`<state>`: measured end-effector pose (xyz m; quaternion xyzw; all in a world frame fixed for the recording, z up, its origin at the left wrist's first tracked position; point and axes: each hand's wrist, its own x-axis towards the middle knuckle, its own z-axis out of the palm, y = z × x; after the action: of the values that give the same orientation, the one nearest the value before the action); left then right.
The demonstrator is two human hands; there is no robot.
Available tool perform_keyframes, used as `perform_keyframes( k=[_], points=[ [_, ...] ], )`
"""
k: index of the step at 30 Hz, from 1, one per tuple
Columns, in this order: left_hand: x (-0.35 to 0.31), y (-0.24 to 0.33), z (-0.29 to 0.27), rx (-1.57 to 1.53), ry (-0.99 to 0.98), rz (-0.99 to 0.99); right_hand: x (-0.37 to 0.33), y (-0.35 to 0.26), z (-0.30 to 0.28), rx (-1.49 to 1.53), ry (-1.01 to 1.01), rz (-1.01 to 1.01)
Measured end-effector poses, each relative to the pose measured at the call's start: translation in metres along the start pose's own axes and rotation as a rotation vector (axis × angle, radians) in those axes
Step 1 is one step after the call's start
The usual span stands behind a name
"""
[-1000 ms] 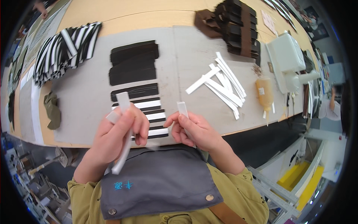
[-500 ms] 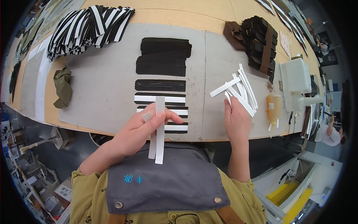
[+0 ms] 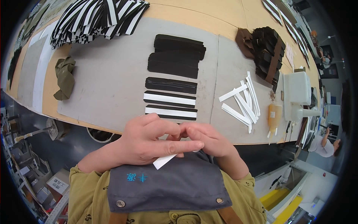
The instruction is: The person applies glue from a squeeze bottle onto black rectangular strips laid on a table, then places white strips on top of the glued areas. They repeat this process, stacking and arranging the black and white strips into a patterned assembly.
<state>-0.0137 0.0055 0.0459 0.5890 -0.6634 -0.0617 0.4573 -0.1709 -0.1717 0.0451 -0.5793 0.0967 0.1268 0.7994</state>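
Close to my apron, my left hand [image 3: 143,140] is closed round a white strip [image 3: 165,161], whose end sticks out below the fingers. My right hand [image 3: 210,139] meets it, fingertips bent in against the left fingers; what they pinch is hidden. Just beyond the hands lie black strips faced with white [image 3: 170,112], in a row with a plain black strip [image 3: 170,85]. Farther off is a stack of wider black pieces [image 3: 173,63]. Loose white strips [image 3: 238,100] lie criss-crossed on the mat, right of the row.
A big heap of black-and-white strips [image 3: 93,22] fills the far left, with a crumpled olive cloth [image 3: 65,78] nearer. On the right are a strapped dark bundle [image 3: 266,54], an amber squeeze bottle [image 3: 275,116] and a whitish plastic container [image 3: 297,87]. The table's front edge [image 3: 93,126] runs by my hands.
My right hand has come away from the loose white strips and in to my left hand. The left hand has turned and lowered its strip, and the view has shifted slightly.
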Motion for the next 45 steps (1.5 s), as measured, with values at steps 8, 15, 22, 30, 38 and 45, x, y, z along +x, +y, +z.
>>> perform_keyframes(
  k=[8, 15, 22, 30, 38, 45],
  points=[
    [-0.02, -0.021, -0.006, 0.154, -0.037, -0.04, 0.022, -0.011, -0.009, -0.088, -0.218, 0.035],
    [-0.024, -0.041, -0.012, 0.142, -0.082, -0.123, 0.045, -0.028, -0.009, -0.356, -0.144, 0.108],
    [-0.033, -0.052, -0.019, 0.209, -0.06, -0.175, 0.061, -0.026, -0.002, -0.394, 0.008, 0.08],
    [-0.049, -0.074, -0.024, 0.42, 0.039, -0.376, 0.072, -0.022, -0.008, -0.393, 0.421, 0.13],
    [-0.045, -0.085, -0.016, 0.53, 0.032, -0.332, 0.102, -0.019, -0.008, -0.817, 0.428, 0.067],
    [-0.048, -0.088, -0.013, 0.49, 0.037, -0.351, 0.118, -0.013, -0.012, -0.963, 0.463, 0.101]
  ],
)
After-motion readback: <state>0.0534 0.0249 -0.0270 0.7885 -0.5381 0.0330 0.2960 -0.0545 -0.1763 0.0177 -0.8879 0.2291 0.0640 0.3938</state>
